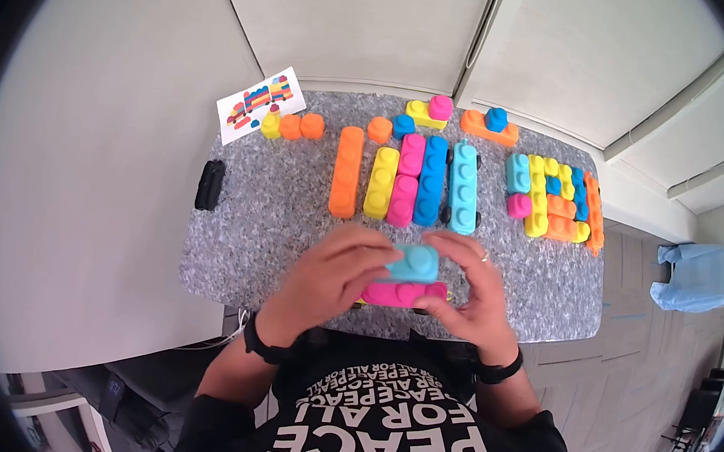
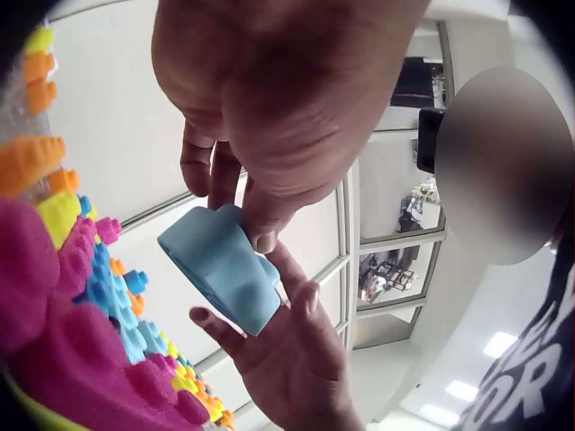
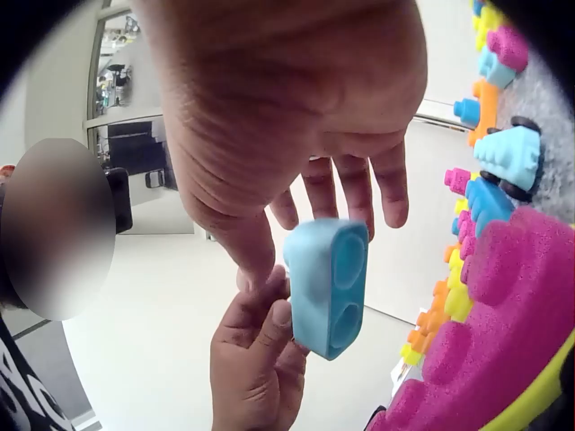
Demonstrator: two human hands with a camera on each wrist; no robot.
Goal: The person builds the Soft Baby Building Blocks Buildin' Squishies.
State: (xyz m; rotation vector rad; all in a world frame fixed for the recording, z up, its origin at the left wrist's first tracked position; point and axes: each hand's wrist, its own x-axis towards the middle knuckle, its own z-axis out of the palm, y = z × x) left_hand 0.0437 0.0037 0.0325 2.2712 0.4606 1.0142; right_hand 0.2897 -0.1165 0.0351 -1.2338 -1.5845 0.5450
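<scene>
My left hand [image 1: 323,279] pinches a light blue two-stud building block [image 1: 413,264] between thumb and fingers. In the left wrist view the block [image 2: 220,265] hangs tilted from those fingertips. Around its other end my right hand [image 1: 472,296] is spread, fingers extended and thumb apart. The right wrist view shows the hollow underside of the block [image 3: 346,287], with the right thumb close beside it. Beneath both hands lies a magenta studded block [image 1: 395,295] on a yellow base with black wheels, partly covered by the fingers.
Beyond the hands stand orange [image 1: 346,173], yellow [image 1: 380,185] and blue [image 1: 430,180] long blocks and a light blue wheeled one [image 1: 463,187]. A joined multicolour group [image 1: 558,200] sits right. A picture card [image 1: 261,101] and black case [image 1: 210,185] are left on the grey table [image 1: 259,217].
</scene>
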